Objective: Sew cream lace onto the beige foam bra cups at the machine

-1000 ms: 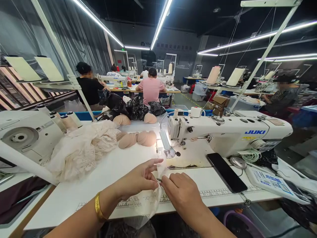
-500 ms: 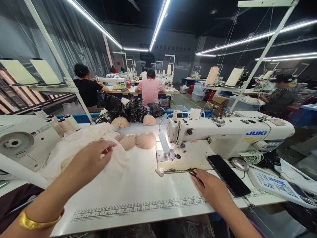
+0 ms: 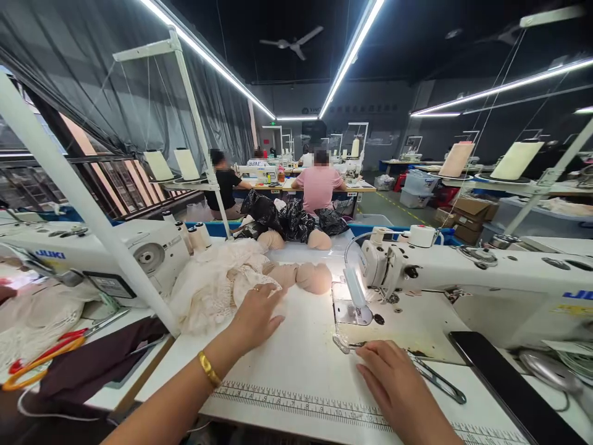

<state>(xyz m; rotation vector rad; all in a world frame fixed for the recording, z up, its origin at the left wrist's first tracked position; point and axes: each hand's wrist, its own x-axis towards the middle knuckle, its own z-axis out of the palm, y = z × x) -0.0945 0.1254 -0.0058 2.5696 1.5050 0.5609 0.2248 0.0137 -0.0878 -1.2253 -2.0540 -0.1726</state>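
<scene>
My left hand (image 3: 256,318) has its fingers spread at the edge of a pile of cream lace fabric (image 3: 210,272); whether it touches the lace I cannot tell. Just beyond the fingertips lie stacks of beige moulded cups (image 3: 314,278). On the right, the fingers of my right hand (image 3: 393,374) curl over a pair of metal thread snips (image 3: 440,380). The tip points left and the bent end sticks out behind the hand; the middle is hidden. In front of that hand stands a white sewing machine (image 3: 417,266), its lamp lit over the needle plate (image 3: 347,312).
A black phone (image 3: 509,383) lies right of my right hand. A printed ruler (image 3: 287,402) runs along the table's front edge. Another sewing machine (image 3: 115,253) and orange-handled scissors (image 3: 46,364) are at left. Black plastic bags (image 3: 296,216) sit behind the cups. People work farther back.
The view has swung left. My left hand has moved right across the lace towards the cups, its fingers now spread. More of the snips shows behind my right hand.
</scene>
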